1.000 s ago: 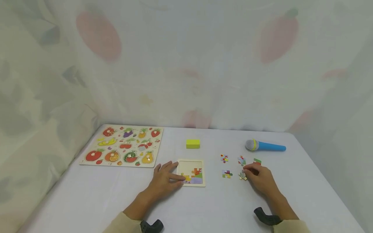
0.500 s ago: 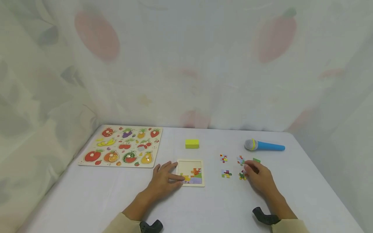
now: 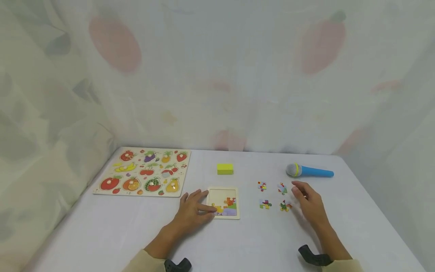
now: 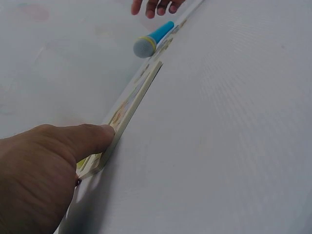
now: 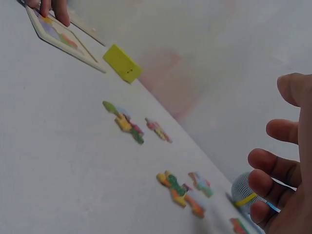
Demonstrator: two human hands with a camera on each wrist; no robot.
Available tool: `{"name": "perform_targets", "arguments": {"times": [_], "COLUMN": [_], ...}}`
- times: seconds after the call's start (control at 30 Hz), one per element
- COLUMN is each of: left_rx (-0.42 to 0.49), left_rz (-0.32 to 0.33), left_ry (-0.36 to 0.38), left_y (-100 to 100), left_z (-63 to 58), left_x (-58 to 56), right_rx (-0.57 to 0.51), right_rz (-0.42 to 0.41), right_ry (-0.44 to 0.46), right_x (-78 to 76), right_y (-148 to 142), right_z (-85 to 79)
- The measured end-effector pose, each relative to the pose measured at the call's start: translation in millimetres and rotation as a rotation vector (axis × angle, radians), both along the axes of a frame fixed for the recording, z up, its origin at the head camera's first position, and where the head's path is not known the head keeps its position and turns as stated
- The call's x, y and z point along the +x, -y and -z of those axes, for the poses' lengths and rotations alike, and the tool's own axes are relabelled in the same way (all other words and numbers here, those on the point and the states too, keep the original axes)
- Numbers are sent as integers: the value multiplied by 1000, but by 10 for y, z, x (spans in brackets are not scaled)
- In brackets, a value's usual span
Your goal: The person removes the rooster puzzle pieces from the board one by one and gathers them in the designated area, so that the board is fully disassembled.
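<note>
In the head view my left hand rests on the left side of a small wooden jigsaw tray, one finger reaching over its lower left corner. Inside the tray, orange, yellow, green and purple pieces fill the lower part; bare wood shows above. My right hand hovers beside the loose puzzle pieces, thumb and fingers apart with nothing between them. Nearest to it lies a green, yellow and orange piece. Other loose pieces lie around: one behind, two further left. A red-and-green piece shows only in the right wrist view.
A fruit peg puzzle board lies at the back left. Behind the tray sits a yellow-green block. The blue toy microphone lies at the back right, beyond my right hand. Fabric walls stand behind and at both sides.
My right fingers have let go of the lower right piece and drawn back to the right. That piece looked pale a second ago and now shows its coloured picture. My left hand stays put.
</note>
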State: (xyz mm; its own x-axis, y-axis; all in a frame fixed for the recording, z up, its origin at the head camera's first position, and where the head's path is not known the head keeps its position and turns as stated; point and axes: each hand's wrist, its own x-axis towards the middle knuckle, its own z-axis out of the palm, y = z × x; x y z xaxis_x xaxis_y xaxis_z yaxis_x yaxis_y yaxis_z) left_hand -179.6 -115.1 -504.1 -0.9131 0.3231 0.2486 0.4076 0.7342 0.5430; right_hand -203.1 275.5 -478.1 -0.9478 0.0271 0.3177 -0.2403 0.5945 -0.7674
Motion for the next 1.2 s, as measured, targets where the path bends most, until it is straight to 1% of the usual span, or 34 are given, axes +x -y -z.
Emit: {"name": "perform_targets", "arguments": {"times": [0.27,0.5,0.67,0.83,0.97,1.07,1.2], "left_rx": [-8,-2,-5,-11,-13,-12,-14], "left_rz": [-7,7,9,3,3,5,7], "left_ry": [28,24,28,25,20,19,9], "left_y": [-5,-12,-6,-9,-12,-13,-14], "left_z": [-3,-10,-6,-10,-17,-17,-16], "left_x": [9,8,8,15,16,18,14], "right_rx": [-46,-127,-167,-208,-246,-242,-236], "right_rz": [-32,-130,-179,-223,-256,-253,-248], "right_ry": [-57,-123,-144,-157,-167,-170,-143], "right_x": [88,174,203,198,187,173,146], "right_y": [97,288,430,565,689,795,957], "right_z": [-176,-392,-497,-557,-571,-570,-556]}}
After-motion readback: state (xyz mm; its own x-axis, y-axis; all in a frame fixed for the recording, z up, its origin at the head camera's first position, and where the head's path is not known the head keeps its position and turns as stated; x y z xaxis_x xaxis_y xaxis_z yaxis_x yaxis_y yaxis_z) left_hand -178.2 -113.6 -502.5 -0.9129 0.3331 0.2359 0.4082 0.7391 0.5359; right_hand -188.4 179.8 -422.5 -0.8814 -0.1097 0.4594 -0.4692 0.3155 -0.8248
